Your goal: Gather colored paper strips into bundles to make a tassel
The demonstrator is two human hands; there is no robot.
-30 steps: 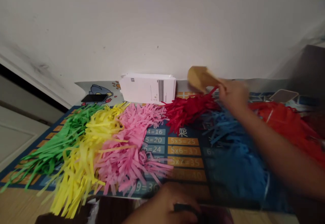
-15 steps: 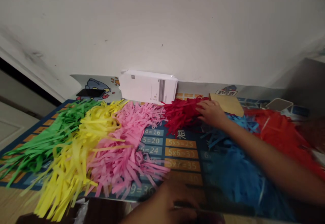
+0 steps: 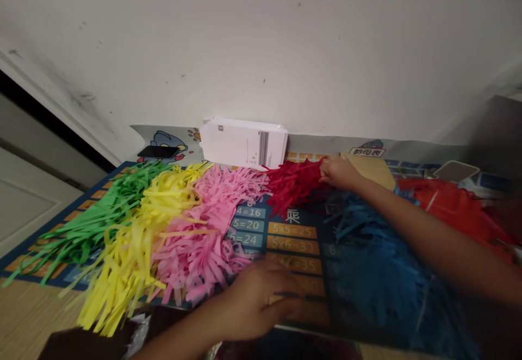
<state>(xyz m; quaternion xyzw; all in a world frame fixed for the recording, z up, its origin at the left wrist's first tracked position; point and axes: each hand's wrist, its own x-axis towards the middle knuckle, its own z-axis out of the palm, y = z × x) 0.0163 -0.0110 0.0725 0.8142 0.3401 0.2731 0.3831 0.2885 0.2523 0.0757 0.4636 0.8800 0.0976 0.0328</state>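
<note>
My right hand (image 3: 340, 172) reaches across the table and grips the far end of a bunch of dark red paper strips (image 3: 291, 183), fingers closed round them. A tan sheet of paper (image 3: 373, 168) lies just behind that hand. My left hand (image 3: 255, 300) rests low at the near edge, fingers spread flat on the blue multiplication mat (image 3: 293, 240), touching the tips of the pink paper strips (image 3: 207, 224). Blue paper strips (image 3: 375, 256) lie under my right forearm.
Green strips (image 3: 101, 213) and yellow strips (image 3: 134, 240) fan out on the left. Orange-red strips (image 3: 460, 208) lie at the right. A white box (image 3: 244, 142) leans on the wall, with a black phone (image 3: 157, 151) to its left. A wooden tabletop (image 3: 28, 316) shows at the near left.
My right hand put down the tan sheet behind the strips, moved left and took hold of the dark red strips. My left hand moved forward onto the mat beside the pink strips.
</note>
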